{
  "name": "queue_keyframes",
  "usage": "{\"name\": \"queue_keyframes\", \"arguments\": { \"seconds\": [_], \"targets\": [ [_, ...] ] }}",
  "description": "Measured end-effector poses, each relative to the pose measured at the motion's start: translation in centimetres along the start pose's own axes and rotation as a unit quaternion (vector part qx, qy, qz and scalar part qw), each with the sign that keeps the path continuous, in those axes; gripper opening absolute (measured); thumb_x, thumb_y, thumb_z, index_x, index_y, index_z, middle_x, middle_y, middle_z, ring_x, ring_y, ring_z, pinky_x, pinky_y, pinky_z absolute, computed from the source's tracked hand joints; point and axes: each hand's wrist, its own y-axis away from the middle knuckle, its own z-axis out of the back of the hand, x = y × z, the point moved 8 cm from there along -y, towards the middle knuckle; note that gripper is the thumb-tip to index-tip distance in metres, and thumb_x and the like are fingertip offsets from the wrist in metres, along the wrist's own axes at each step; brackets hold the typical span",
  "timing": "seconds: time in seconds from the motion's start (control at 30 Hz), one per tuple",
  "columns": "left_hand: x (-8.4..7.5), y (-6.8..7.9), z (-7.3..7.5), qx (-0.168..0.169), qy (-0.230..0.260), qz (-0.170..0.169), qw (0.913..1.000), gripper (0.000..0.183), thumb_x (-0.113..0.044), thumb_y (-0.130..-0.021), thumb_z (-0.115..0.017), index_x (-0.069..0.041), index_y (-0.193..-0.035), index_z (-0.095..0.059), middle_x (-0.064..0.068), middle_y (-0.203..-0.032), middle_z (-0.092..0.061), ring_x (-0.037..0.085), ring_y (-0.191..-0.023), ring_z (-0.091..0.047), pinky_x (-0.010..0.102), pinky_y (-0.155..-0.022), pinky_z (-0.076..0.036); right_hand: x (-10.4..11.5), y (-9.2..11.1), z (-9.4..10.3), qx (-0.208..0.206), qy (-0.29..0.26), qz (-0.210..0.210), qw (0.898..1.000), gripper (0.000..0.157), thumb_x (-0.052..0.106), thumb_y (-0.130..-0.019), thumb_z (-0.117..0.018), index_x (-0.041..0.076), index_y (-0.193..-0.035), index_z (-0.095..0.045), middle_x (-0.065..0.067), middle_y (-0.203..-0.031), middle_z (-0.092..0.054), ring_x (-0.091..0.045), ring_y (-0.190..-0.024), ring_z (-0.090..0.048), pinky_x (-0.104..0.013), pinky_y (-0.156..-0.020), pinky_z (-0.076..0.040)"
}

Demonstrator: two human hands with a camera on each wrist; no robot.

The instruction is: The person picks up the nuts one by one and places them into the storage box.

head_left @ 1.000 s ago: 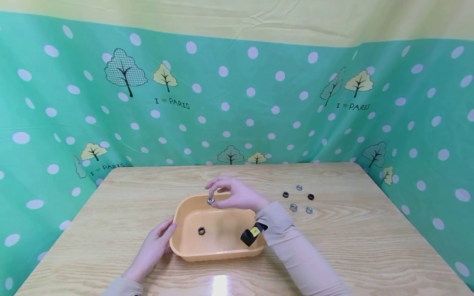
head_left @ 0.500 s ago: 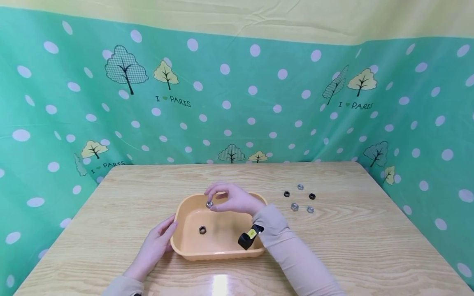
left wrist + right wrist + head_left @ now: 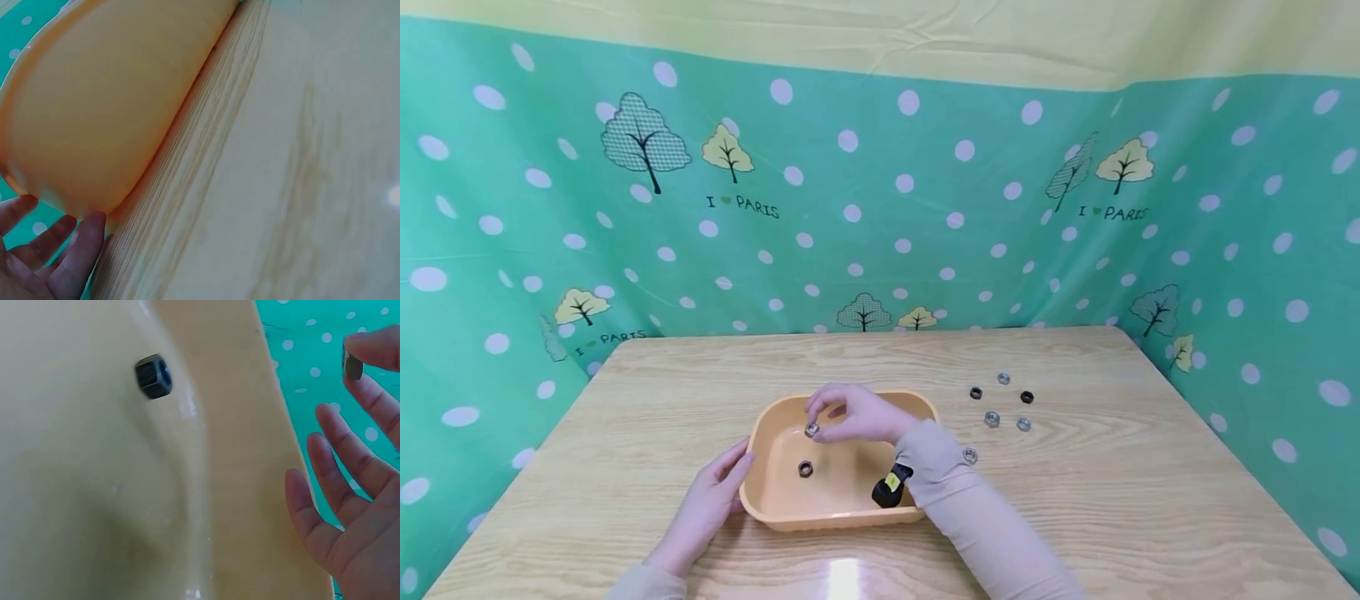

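A peach-coloured plastic basin point(image 3: 790, 522) stands on the wooden table. Against its left end rests my left hand point(image 3: 711, 497), its fingertips point(image 3: 94, 228) touching the outside of the wall with the fingers fairly straight. Over the basin's far left part, my right hand point(image 3: 853, 417) pinches a silver hex nut point(image 3: 812, 430) between thumb and index finger; the other fingers point(image 3: 300, 500) are spread in the right wrist view. A dark hex nut point(image 3: 805, 469) lies on the basin's floor, below and slightly left of the held one.
Right of the basin lie loose nuts on the table: silver ones point(image 3: 992, 419) and dark ones point(image 3: 1027, 397). Another silver nut point(image 3: 970, 456) sits close beside the right sleeve point(image 3: 977, 508). A green dotted curtain point(image 3: 880, 208) hangs behind the table.
My right hand has come down and slightly left, lowering the silver nut deeper over the basin. A silver nut beside the sleeve has come into view. The left hand stays at the basin.
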Motion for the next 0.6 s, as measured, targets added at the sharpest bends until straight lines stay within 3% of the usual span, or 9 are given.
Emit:
{"name": "queue_keyframes", "arguments": {
  "seconds": [0.23,0.6],
  "targets": [
    [0.3,-0.2,0.1,-0.004,-0.004,0.005,1.0,0.056,-0.033,-0.101,-0.045,-0.001,-0.145,-0.032,0.028,-0.146,-0.035,0.024,-0.101,-0.063,0.029,-0.073,-0.06,-0.7,0.0,-0.6,0.012,0.045,-0.007,0.999,0.01,0.007,-0.08,-0.071,0.01,-0.089,-0.067,-0.012,-0.118,-0.062,-0.005,-0.106,-0.051,-0.029,-0.098,-0.047],
    [0.4,-0.2,0.1,-0.005,0.003,0.004,1.0,0.057,-0.032,-0.1,-0.046,0.0,-0.145,-0.032,0.028,-0.147,-0.032,0.026,-0.102,-0.063,0.031,-0.074,-0.061,-0.9,0.0,-1.2,0.026,0.084,-0.021,0.996,0.01,0.008,-0.079,-0.073,0.012,-0.085,-0.065,0.001,-0.103,-0.063,-0.021,-0.105,-0.056,-0.029,-0.093,-0.048]
  ]
}}
